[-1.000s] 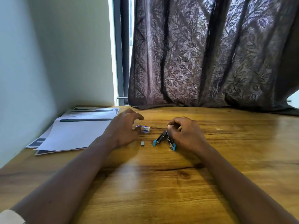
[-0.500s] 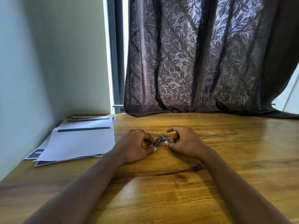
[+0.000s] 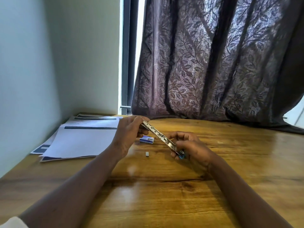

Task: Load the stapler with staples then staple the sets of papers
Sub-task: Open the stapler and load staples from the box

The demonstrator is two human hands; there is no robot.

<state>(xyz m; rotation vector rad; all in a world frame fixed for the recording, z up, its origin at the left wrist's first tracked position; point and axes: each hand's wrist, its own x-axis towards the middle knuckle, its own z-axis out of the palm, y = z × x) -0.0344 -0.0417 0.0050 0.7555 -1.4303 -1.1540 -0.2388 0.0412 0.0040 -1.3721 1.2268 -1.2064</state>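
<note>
A small metal stapler [image 3: 160, 136] with blue ends is swung fully open and held above the wooden table. My left hand [image 3: 130, 134] grips its upper end; my right hand [image 3: 189, 147] grips the lower blue end. Under the stapler lies a small blue and white staple box [image 3: 146, 139]. A short strip of staples [image 3: 146, 154] rests on the table in front of the box. Stacked paper sets [image 3: 82, 139] lie at the left by the wall.
The wooden table [image 3: 164, 195] runs to a pale wall on the left and a dark patterned curtain [image 3: 213, 63] at the back. A tiny loose staple or wire [image 3: 220, 142] lies to the right of my hands.
Both hands have lifted the stapler off the table and spread it out straight. The staple box and the staple strip are uncovered again on the table.
</note>
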